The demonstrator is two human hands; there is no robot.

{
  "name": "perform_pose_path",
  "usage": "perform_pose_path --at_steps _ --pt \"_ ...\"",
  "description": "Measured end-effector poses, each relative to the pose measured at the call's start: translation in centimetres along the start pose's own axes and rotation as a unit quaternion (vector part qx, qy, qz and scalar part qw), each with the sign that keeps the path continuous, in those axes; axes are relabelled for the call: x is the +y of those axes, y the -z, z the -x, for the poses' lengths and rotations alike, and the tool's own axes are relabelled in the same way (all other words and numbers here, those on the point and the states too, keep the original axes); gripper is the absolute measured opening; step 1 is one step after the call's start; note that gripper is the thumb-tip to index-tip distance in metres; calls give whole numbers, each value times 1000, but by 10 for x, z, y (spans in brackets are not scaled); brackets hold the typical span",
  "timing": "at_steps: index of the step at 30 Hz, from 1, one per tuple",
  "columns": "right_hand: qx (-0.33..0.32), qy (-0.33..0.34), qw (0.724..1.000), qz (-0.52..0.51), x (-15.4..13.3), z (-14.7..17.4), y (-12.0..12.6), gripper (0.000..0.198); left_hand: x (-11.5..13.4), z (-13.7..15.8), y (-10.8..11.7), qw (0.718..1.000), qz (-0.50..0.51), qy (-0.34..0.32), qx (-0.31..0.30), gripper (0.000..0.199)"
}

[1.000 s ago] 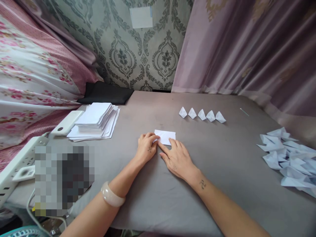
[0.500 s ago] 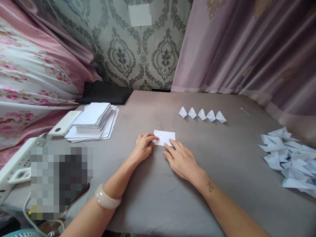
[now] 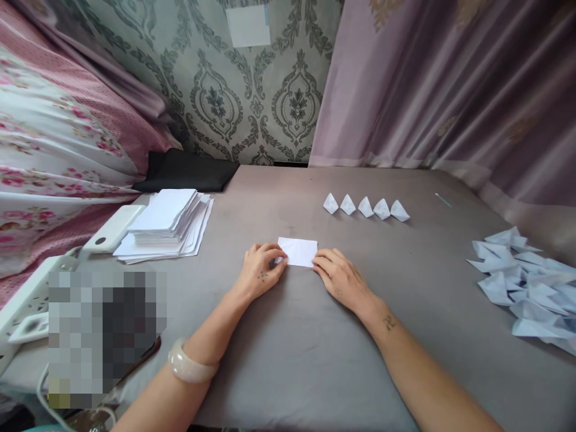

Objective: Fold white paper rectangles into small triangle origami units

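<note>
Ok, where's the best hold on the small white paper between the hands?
Probably pinch the paper at its short ends, from left and right: it lies flat, long edges running crosswise, so those ends face the left hand and right hand.

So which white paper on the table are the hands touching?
The small rectangle between the left hand and right hand, touched at both ends. The stack, the row of five folded pieces and the heap are untouched.
</note>
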State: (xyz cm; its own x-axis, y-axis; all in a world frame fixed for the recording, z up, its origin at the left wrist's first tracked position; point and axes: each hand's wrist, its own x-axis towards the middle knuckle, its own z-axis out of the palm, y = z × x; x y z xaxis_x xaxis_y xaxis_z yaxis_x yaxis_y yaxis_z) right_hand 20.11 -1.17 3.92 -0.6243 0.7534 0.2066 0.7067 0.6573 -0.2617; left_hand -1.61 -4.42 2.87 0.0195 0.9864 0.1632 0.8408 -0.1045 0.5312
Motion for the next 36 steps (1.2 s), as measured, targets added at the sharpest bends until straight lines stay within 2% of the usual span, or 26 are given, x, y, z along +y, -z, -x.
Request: perform_pose_path --at_steps 3,5,8,11,16,21,27,31,33,36 --pt "4 33 999 37 -1 -2 -1 25 3 0 -3 997 -64 -36 22 20" --pt "11 37 998 43 -4 -3 -3 27 4 -1 -5 991 -100 -83 21 22" --pt "48 -14 999 0 -4 -8 -6 25 6 -3 -5 979 -133 -157 0 23" --pt "84 -70 993 -35 3 -18 -9 32 10 -3 -5 972 -134 -193 -23 28" --pt "35 -74 996 -36 10 -27 -16 41 11 0 -5 974 -130 -184 -33 29" --pt "50 -186 977 -89 9 -25 -16 31 3 -1 -11 982 -78 -171 10 27" --pt "-21 -262 958 -114 3 -13 0 14 -6 -2 -16 984 -48 -165 39 26" --pt "-51 -306 935 -174 -4 -7 11 17 -7 -1 -10 989 -35 -143 31 35" --pt "-54 -337 903 -260 -4 -7 14 18 -8 1 -7 988 -10 -152 17 44" --pt "-62 -376 841 -385 -3 -9 15 21 -6 4 -3 986 -2 -165 6 49"
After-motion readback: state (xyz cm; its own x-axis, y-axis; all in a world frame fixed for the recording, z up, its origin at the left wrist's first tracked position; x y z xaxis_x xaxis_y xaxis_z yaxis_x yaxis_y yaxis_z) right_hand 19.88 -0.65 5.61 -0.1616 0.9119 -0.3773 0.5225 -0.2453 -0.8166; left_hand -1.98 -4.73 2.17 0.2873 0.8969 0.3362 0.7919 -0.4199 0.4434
